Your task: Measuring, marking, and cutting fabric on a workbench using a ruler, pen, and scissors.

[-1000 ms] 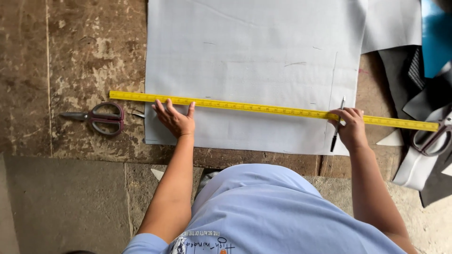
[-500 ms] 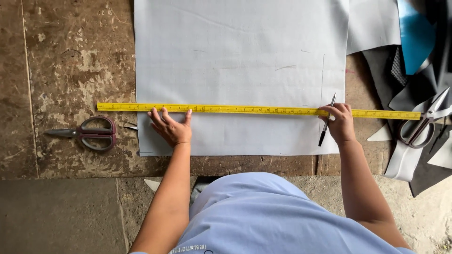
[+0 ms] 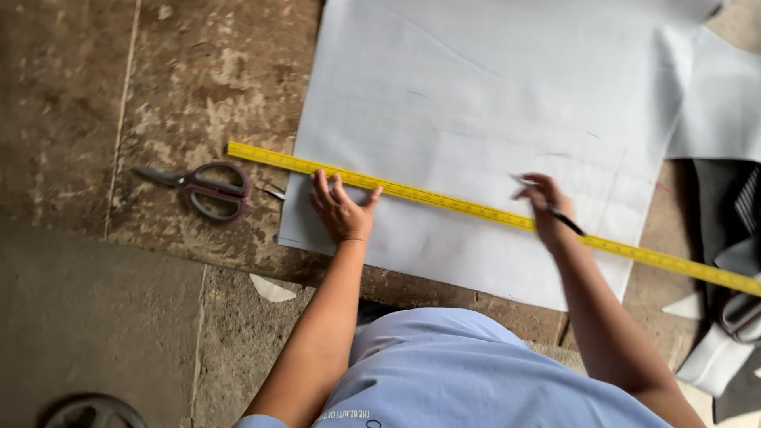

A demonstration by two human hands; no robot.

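A: Head view. What differs from half a second ago?

B: The ruler (image 3: pixel 491 210) now lies slanted across the grey sheet (image 3: pixel 491 103), its left end higher, where before it ran level. The right hand (image 3: pixel 547 208) has come in from the sheet's right edge to about the ruler's middle, and its pen (image 3: pixel 555 210) sits at the ruler's upper edge rather than hanging below it. Some of the slant may be the camera's own turn.

A: And the left hand (image 3: pixel 341 210)?

B: Flat on the sheet as before, fingers spread and open, fingertips pressed to the ruler's lower edge near its left end. It holds nothing; it pins.

A: The right grip?

B: Fingers closed on the pen, tip blurred, so contact with the sheet cannot be told.

A: What does the change suggest?

B: Judged from the pose, the ruler serves as a straightedge for a slanted line, and marking is moving leftward along it.

A: Surroundings?

B: Scissors (image 3: pixel 202 189) lie shut on the worn counter (image 3: pixel 158 95), left of the sheet, untouched. Dark cloth pieces (image 3: pixel 725 230) lie at the right edge.

A: Containers?

B: None in view; nothing is held in anything.
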